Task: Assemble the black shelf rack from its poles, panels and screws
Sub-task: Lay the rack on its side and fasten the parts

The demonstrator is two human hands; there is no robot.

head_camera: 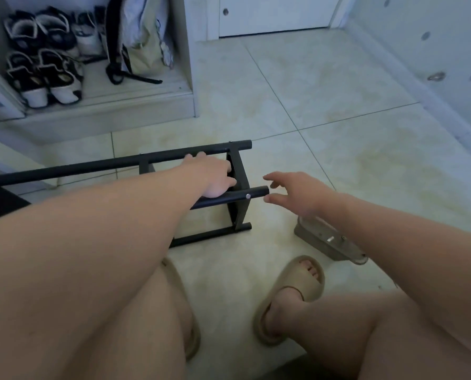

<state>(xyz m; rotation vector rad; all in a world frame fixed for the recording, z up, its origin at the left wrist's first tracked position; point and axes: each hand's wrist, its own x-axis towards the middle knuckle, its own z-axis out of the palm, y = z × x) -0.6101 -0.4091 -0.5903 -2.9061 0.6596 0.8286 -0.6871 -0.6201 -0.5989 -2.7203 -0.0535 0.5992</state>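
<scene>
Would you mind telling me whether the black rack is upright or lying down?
Lying down: the black shelf rack has its poles level along the floor, its end panel on edge.

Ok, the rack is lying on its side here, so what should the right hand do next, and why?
Probably close the right hand round the free end of the near pole. The hand is open, with thumb and fingers spread either side of that end and not yet touching it. The left hand rests on the rack beside it. A screw already sits in that pole.
</scene>
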